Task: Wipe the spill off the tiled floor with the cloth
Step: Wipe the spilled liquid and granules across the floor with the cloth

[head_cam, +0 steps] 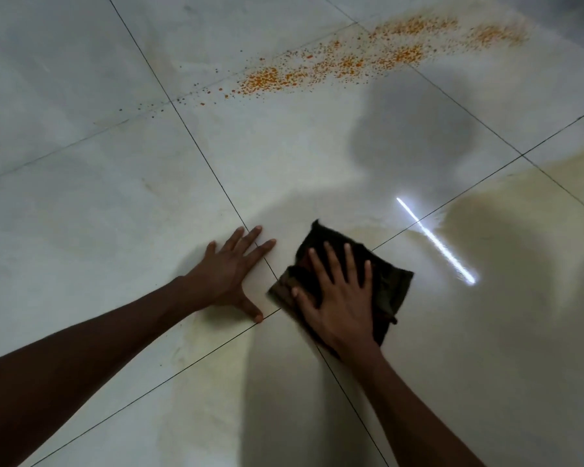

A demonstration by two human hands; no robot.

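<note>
Most of the orange spill (368, 59) lies far off, untouched. Right hand (338, 298) presses flat on the dark cloth (390, 284) over a yellowish smear; left hand (231, 274) rests spread on the tiled floor (81, 230).

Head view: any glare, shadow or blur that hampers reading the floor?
Head view: a bright glare streak crosses the glossy tiles right of the cloth; a soft shadow darkens the floor below the orange spill; the cloth's edges are motion-blurred.

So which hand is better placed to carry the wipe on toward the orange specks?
Right. The right hand already presses flat on the dark cloth; the left hand is spread on bare floor, likely bracing. The orange spill lies farther ahead.
</note>
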